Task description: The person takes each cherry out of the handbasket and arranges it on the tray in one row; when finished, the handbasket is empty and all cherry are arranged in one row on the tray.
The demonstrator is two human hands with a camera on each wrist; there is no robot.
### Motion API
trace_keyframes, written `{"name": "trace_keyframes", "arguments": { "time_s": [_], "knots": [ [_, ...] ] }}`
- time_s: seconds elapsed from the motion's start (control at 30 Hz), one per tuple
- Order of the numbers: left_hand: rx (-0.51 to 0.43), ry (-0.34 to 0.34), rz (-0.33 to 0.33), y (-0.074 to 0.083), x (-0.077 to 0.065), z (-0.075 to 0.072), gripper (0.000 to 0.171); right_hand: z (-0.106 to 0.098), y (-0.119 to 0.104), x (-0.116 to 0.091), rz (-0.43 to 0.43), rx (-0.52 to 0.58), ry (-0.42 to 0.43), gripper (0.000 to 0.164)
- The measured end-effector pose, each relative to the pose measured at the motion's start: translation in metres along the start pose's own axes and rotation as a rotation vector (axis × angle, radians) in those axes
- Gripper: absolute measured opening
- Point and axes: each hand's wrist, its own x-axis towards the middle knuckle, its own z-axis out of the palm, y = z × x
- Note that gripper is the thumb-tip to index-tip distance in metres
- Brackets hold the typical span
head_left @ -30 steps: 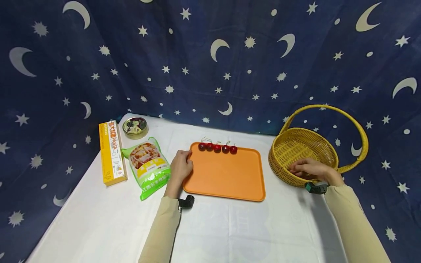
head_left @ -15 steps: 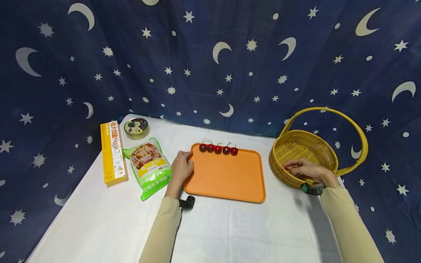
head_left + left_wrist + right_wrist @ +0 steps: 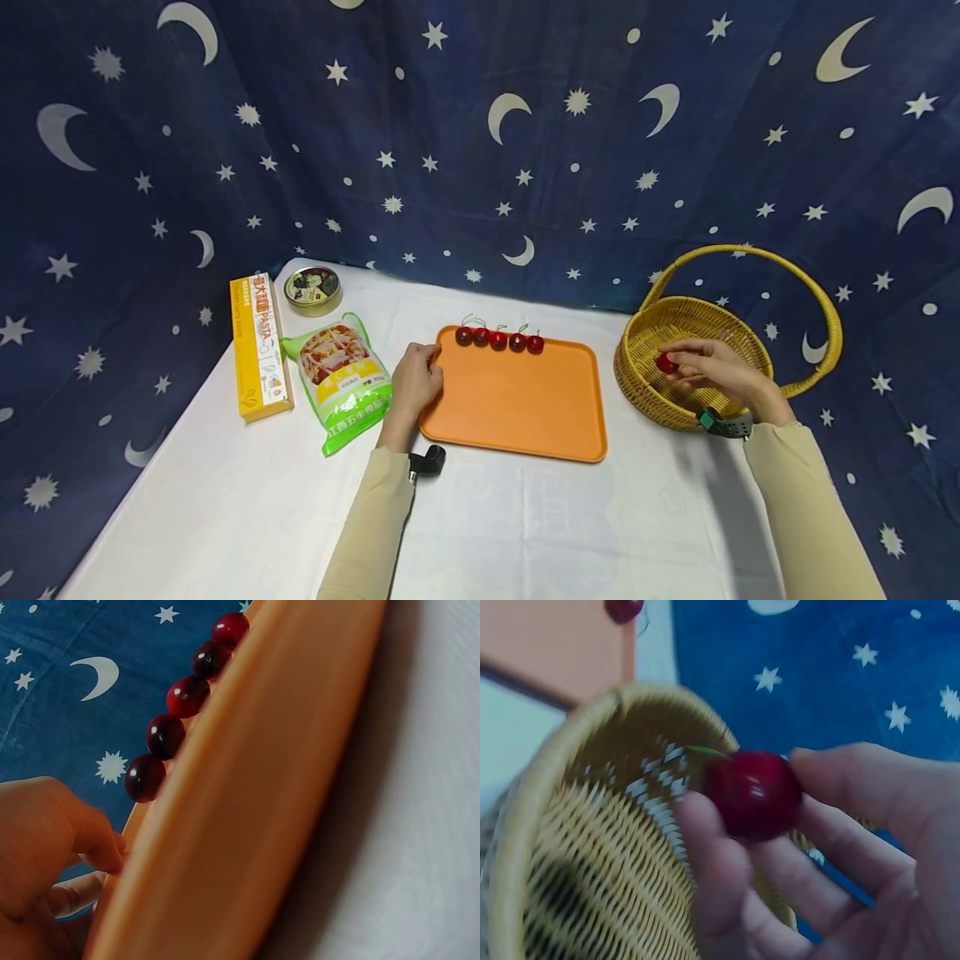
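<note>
My right hand [image 3: 712, 371] pinches a dark red cherry [image 3: 754, 795] between thumb and fingers, just over the wicker basket [image 3: 628, 367]. A green stem shows on that cherry in the right wrist view. At the left edge of the orange tray [image 3: 517, 400], my left hand [image 3: 414, 382] grips the rim, thumb and fingers on either side of it in the left wrist view. Several cherries [image 3: 498, 340] with stems sit in a row along the tray's far edge. How much fruit lies in the basket is hidden by my right hand.
Left of the tray lies a green and yellow food bag [image 3: 341, 375]. Beside it are a yellow pasta box [image 3: 258, 346] and a round tin [image 3: 312, 289]. The basket's tall handle [image 3: 825, 308] arches up at the right. A starry blue cloth [image 3: 450, 125] hangs behind the table.
My right hand moved left inside the basket, then rose slightly with a cherry now plainly seen in its fingers. My left hand and the tray stay put.
</note>
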Motion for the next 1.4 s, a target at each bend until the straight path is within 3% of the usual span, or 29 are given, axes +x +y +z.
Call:
{"name": "trace_keyframes", "arguments": {
  "time_s": [0.17, 0.33, 0.47, 0.63, 0.83, 1.03, 1.27, 1.4],
  "knots": [
    [-0.007, -0.005, -0.006, 0.003, 0.000, 0.002, 0.040, 0.008, -0.015, 0.006, -0.096, 0.068, 0.047, 0.022],
    [0.002, -0.017, -0.003, 0.004, 0.001, 0.002, 0.041, 0.034, -0.028, 0.022, -0.183, 0.184, 0.059, 0.031],
    [0.008, -0.005, 0.003, 0.005, 0.002, 0.001, 0.040, 0.065, -0.036, 0.044, -0.215, 0.097, 0.108, 0.039],
    [0.003, 0.004, 0.003, 0.003, 0.001, 0.000, 0.040, 0.104, -0.027, 0.080, -0.246, -0.048, 0.190, 0.044],
    [-0.006, -0.005, -0.008, 0.002, -0.003, 0.006, 0.040, 0.136, -0.010, 0.107, -0.159, -0.176, 0.301, 0.037],
    [0.003, 0.016, 0.017, 0.001, -0.005, 0.007, 0.039, 0.153, -0.001, 0.116, -0.120, -0.255, 0.342, 0.037],
    [0.011, 0.003, 0.008, 0.001, -0.005, 0.008, 0.039, 0.157, 0.002, 0.118, -0.196, -0.279, 0.368, 0.038],
    [0.015, 0.010, 0.010, 0.001, -0.003, 0.009, 0.039, 0.155, 0.001, 0.120, -0.137, -0.297, 0.374, 0.046]
  ]
}}
